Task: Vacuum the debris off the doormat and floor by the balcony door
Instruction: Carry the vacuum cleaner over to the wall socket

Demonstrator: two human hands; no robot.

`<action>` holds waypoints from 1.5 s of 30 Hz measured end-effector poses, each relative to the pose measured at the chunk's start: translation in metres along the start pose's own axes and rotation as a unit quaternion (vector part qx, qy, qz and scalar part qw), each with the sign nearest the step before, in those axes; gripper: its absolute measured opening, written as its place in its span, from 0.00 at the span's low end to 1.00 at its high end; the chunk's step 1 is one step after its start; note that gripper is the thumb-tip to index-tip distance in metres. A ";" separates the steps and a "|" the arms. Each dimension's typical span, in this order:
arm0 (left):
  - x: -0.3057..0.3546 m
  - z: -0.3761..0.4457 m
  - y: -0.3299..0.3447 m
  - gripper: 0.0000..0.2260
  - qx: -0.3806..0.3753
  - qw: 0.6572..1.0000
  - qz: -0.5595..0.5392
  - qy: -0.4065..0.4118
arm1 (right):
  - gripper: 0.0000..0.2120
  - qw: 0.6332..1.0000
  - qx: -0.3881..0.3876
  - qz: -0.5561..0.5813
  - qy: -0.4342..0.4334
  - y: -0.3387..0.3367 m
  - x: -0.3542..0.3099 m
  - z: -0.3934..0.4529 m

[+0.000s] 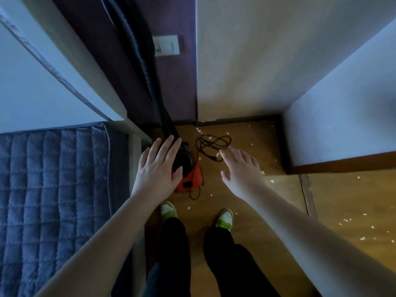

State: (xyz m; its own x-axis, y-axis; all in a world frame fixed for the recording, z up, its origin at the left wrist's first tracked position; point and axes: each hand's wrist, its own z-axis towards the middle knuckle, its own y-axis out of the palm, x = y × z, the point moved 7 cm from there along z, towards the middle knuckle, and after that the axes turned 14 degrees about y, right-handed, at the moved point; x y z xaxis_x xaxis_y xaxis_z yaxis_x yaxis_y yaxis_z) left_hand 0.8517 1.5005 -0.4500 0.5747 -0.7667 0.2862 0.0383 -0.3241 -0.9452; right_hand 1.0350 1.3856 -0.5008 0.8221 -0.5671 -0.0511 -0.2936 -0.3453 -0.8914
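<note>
A small red and black vacuum cleaner (190,179) stands on the wooden floor (246,211) in a corner, with its black hose (137,61) rising up along the purple wall. Its black power cord (214,143) lies coiled on the floor just to its right. My left hand (158,168) hovers over the vacuum's black top with straight, spread fingers and holds nothing. My right hand (242,170) is stretched out flat above the floor next to the cord, also holding nothing. Pale bits of debris (345,220) are scattered over the floor. No doormat is in view.
A bed with a blue quilted cover (53,200) fills the left side. A white wall (246,61) stands ahead, and a white wall block (342,114) juts out on the right. A wall socket (167,45) sits on the purple wall. My two feet (197,213) stand behind the vacuum.
</note>
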 end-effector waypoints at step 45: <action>-0.164 0.219 0.447 0.25 -0.074 0.989 0.055 0.114 | 0.46 0.982 -0.086 -0.105 0.131 0.501 0.019 0.448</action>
State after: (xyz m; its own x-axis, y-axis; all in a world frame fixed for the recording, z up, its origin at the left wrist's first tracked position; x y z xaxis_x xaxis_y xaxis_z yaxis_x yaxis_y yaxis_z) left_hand 0.9534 1.6028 -0.9533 0.3690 -0.9015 0.2260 -0.1447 -0.2959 -0.9442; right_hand 1.1222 1.5362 -1.1502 0.7256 -0.6356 0.2639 -0.2277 -0.5835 -0.7795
